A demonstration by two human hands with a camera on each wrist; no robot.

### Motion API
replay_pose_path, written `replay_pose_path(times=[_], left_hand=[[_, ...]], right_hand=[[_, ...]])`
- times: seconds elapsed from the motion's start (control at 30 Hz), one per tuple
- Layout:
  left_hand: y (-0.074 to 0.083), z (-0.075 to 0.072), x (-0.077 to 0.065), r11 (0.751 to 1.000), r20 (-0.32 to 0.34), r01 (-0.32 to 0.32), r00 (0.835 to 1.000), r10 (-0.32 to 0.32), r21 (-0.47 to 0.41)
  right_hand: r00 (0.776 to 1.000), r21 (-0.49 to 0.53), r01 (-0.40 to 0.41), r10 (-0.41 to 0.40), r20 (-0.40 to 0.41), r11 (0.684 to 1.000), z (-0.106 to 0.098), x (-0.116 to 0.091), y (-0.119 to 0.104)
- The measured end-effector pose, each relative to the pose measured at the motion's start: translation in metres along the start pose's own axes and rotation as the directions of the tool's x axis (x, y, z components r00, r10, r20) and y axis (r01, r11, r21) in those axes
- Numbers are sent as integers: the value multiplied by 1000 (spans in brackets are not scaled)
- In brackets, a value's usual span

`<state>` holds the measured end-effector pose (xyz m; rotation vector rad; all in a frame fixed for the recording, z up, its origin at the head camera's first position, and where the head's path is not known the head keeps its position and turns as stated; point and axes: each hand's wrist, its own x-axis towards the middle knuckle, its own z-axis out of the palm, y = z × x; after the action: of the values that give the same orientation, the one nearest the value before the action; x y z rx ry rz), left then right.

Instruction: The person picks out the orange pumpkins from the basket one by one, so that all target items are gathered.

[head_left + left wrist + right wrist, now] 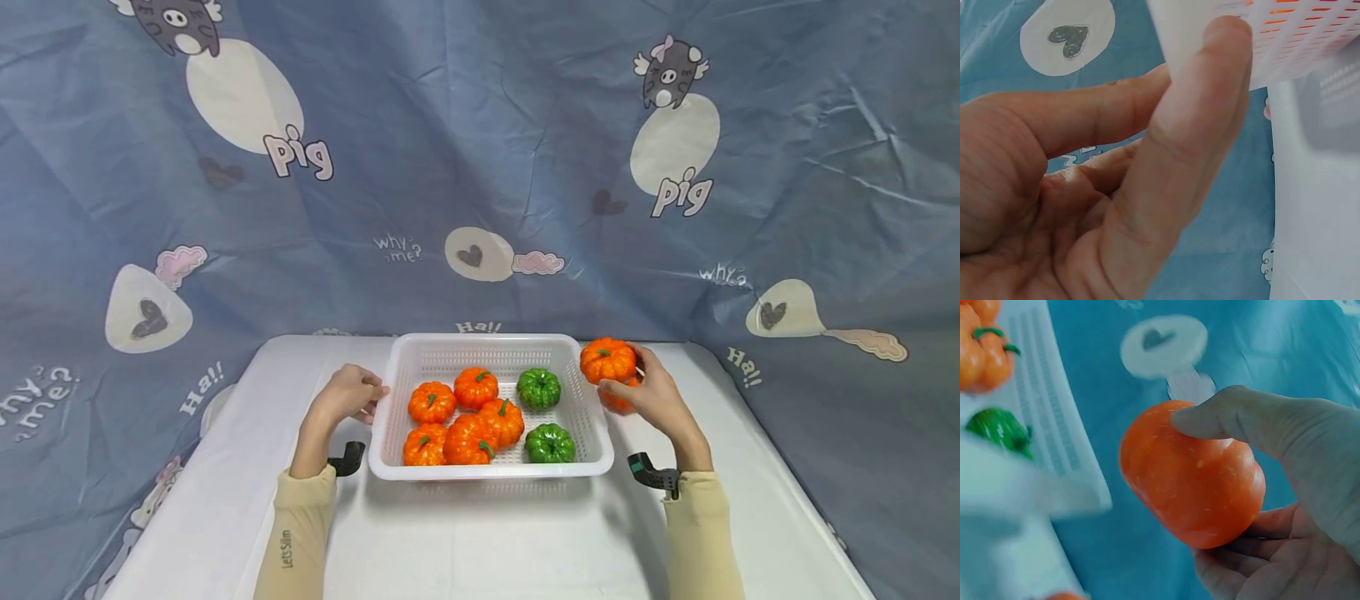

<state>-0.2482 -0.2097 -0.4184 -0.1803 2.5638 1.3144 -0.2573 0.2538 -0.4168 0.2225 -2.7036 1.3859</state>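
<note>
Pumpkin (606, 360) (orange) — in right hand (654, 396)

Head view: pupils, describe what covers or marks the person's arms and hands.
The left sleeve and right sleeve are long and pale beige-yellow; dark lettering runs along the left one. Each wrist wears a black device, the left one and the right one, which shows a small green patch. The left hand and right hand wear no gloves.
</note>
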Motion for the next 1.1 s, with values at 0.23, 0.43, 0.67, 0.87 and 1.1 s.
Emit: replay_pose_path(times=[0.23, 0.43, 0.67, 0.87, 1.1], left_hand=[[-1, 0, -1, 1000, -6, 4, 1000, -4, 7], [-3, 0, -1, 1000, 1, 7, 1000, -7, 7], [-3, 0, 0, 1000, -2, 9, 1000, -9, 5], [-2, 1, 0, 1000, -5, 12, 1000, -11, 13], [-1, 1, 0, 1000, -5, 11, 1000, -11, 8]], right_hand=[[990, 25, -125, 126, -65, 992, -33, -1, 35], [969, 54, -212, 217, -117, 976, -44, -4, 64], [944, 66, -290, 297, -142, 955, -45, -3, 92], [928, 35, -344, 345, -143, 938, -40, -2, 123], [909, 55, -394, 398, -125, 918, -28, 2, 146]])
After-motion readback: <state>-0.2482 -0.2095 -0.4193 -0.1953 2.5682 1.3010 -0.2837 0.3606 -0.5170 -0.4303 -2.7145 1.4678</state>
